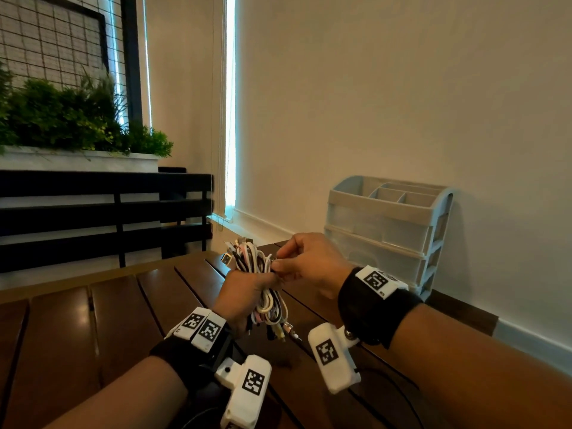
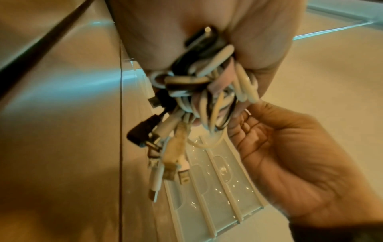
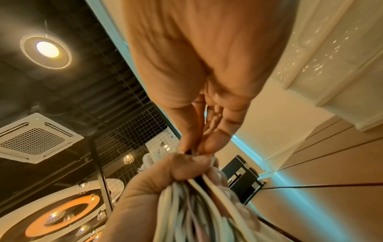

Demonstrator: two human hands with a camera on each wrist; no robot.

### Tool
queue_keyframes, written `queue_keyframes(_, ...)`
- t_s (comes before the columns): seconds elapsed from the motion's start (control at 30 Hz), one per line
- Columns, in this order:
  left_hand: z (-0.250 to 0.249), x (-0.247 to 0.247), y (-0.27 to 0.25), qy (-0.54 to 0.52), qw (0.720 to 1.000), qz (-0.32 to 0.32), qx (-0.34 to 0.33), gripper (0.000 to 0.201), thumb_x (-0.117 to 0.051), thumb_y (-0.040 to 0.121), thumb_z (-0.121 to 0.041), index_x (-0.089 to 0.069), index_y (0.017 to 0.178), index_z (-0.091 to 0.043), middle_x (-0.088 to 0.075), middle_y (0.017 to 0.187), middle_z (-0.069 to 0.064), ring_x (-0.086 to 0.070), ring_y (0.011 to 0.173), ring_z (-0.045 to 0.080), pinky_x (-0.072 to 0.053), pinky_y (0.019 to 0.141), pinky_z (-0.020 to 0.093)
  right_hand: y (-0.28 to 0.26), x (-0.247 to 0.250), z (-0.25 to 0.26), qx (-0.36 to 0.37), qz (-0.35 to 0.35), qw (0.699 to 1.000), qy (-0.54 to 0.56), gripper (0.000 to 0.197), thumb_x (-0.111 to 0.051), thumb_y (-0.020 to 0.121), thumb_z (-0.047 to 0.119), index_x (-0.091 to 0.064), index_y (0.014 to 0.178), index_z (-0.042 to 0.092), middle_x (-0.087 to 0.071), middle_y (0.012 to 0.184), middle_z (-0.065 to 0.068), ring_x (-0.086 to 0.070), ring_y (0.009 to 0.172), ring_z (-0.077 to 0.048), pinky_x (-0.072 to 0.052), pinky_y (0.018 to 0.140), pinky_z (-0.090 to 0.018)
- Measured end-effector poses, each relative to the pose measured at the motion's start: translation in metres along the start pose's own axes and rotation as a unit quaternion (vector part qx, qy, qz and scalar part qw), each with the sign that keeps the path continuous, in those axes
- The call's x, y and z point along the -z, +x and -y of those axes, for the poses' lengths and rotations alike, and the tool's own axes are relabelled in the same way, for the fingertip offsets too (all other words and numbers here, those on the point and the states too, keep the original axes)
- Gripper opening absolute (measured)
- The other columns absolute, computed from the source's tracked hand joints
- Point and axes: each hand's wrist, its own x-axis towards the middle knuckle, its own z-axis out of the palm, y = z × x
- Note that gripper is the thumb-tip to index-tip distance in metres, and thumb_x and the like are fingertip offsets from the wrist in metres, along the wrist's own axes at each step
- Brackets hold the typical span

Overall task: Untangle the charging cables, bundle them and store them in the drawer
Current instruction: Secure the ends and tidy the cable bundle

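A folded bundle of white, black and pink charging cables [image 1: 258,267] is held above the wooden table. My left hand [image 1: 244,292] grips the bundle round its middle, with plugs sticking out above and below the fist. My right hand [image 1: 305,261] pinches something thin at the bundle's side, thumb against fingertip; what it pinches is too small to tell. In the left wrist view the cables [image 2: 207,91] spill from the fist, plugs [image 2: 165,165] hanging, and the right hand [image 2: 290,155] comes in from the right. In the right wrist view the pinching fingertips [image 3: 186,144] meet the left hand [image 3: 182,167] over the cables [image 3: 196,212].
A pale plastic drawer unit [image 1: 390,233] with translucent drawers and a compartment top stands against the wall at the table's [image 1: 108,320] far right. A black slatted fence [image 1: 93,212] and a planter with green plants [image 1: 68,119] lie to the left.
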Motion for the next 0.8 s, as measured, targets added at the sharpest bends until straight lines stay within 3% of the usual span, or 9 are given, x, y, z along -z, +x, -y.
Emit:
queue_keyframes(0.1, -0.007, -0.003, -0.003, -0.012, 1.0, 0.001, 0.002, 0.011, -0.072, 0.072, -0.004, -0.067, 0.08, 0.002, -0.065, 0.066, 0.015, -0.061, 0.059, 0.027, -0.052, 0.064, 0.039, -0.01, 0.013, -0.009, -0.032, 0.075, 0.996, 0.048, 0.021, -0.072, 0.082, 0.009, -0.06, 0.096, 0.017, -0.067, 0.097, -0.007, -0.067, 0.087, -0.02, -0.057, 0.073, -0.031)
queue_keyframes(0.2, -0.02, -0.012, -0.007, -0.078, 0.996, 0.006, 0.033, 0.004, -0.07, 0.066, -0.001, -0.07, 0.063, 0.0, -0.062, 0.064, 0.019, -0.06, 0.055, 0.029, -0.053, 0.061, 0.042, -0.022, 0.017, -0.025, -0.065, 0.15, 0.984, 0.074, 0.006, -0.069, 0.086, 0.017, -0.063, 0.088, 0.016, -0.068, 0.085, -0.008, -0.063, 0.078, -0.027, -0.057, 0.075, -0.04)
queue_keyframes(0.3, -0.028, -0.024, -0.005, -0.105, 0.993, -0.016, 0.05, 0.018, -0.063, 0.073, 0.002, -0.064, 0.055, -0.001, -0.057, 0.058, 0.015, -0.054, 0.043, 0.024, -0.047, 0.047, 0.029, -0.022, 0.014, -0.037, -0.038, 0.096, 0.99, 0.098, 0.014, -0.071, 0.085, 0.024, -0.061, 0.076, 0.018, -0.064, 0.071, -0.006, -0.058, 0.063, -0.019, -0.047, 0.063, -0.038)
queue_keyframes(0.37, -0.035, -0.032, -0.007, -0.1, 0.993, -0.039, 0.052, 0.004, -0.064, 0.07, 0.001, -0.064, 0.067, 0.003, -0.059, 0.067, 0.019, -0.057, 0.049, 0.026, -0.049, 0.05, 0.031, -0.019, 0.014, -0.035, -0.008, 0.049, 0.997, 0.056, 0.016, -0.072, 0.083, 0.025, -0.062, 0.071, 0.023, -0.065, 0.071, -0.003, -0.06, 0.064, -0.016, -0.047, 0.065, -0.037)
queue_keyframes(0.47, -0.041, -0.039, -0.005, -0.086, 0.992, -0.059, 0.068, 0.012, -0.063, 0.07, 0.002, -0.065, 0.081, 0.007, -0.062, 0.073, 0.022, -0.059, 0.056, 0.028, -0.049, 0.054, 0.033, -0.017, 0.013, -0.03, 0.026, -0.003, 0.998, -0.058, 0.021, -0.07, 0.084, 0.027, -0.056, 0.069, 0.024, -0.061, 0.071, 0.002, -0.057, 0.067, -0.014, -0.049, 0.067, -0.037)
queue_keyframes(0.57, -0.046, -0.047, -0.003, -0.055, 0.992, -0.093, 0.071, 0.019, -0.07, 0.068, -0.004, -0.067, 0.083, 0.007, -0.067, 0.074, 0.02, -0.064, 0.06, 0.029, -0.053, 0.06, 0.038, -0.023, 0.02, -0.022, 0.049, 0.01, 0.988, -0.144, 0.023, -0.065, 0.089, 0.031, -0.056, 0.069, 0.023, -0.062, 0.075, -0.001, -0.058, 0.069, -0.016, -0.051, 0.072, -0.038)
queue_keyframes(0.67, -0.049, -0.054, 0.005, 0.007, 0.992, -0.116, 0.055, 0.037, -0.079, 0.047, -0.019, -0.072, 0.076, 0.003, -0.073, 0.077, 0.018, -0.071, 0.074, 0.034, -0.057, 0.077, 0.057, -0.02, 0.044, -0.01, 0.053, -0.001, 0.957, -0.285, 0.026, -0.061, 0.089, 0.041, -0.063, 0.096, 0.016, -0.066, 0.099, -0.005, -0.061, 0.09, -0.021, -0.051, 0.083, -0.038)
queue_keyframes(0.73, -0.058, -0.061, 0.001, 0.047, 0.99, -0.127, 0.037, 0.03, -0.079, 0.057, -0.017, -0.071, 0.079, 0.001, -0.072, 0.083, 0.02, -0.069, 0.078, 0.03, -0.058, 0.077, 0.051, -0.009, 0.076, 0.0, 0.053, -0.076, 0.953, -0.29, 0.033, -0.062, 0.089, 0.042, -0.06, 0.11, 0.016, -0.063, 0.106, -0.005, -0.059, 0.098, -0.022, -0.048, 0.085, -0.035)
queue_keyframes(0.8, -0.066, -0.069, 0.002, 0.064, 0.991, -0.114, 0.011, 0.026, -0.075, 0.071, -0.011, -0.068, 0.09, 0.005, -0.069, 0.097, 0.025, -0.062, 0.071, 0.025, -0.055, 0.064, 0.039, 0.001, 0.114, 0.011, 0.05, -0.146, 0.937, -0.312, 0.038, -0.061, 0.09, 0.039, -0.056, 0.118, 0.015, -0.061, 0.115, -0.007, -0.057, 0.104, -0.025, -0.046, 0.089, -0.035)
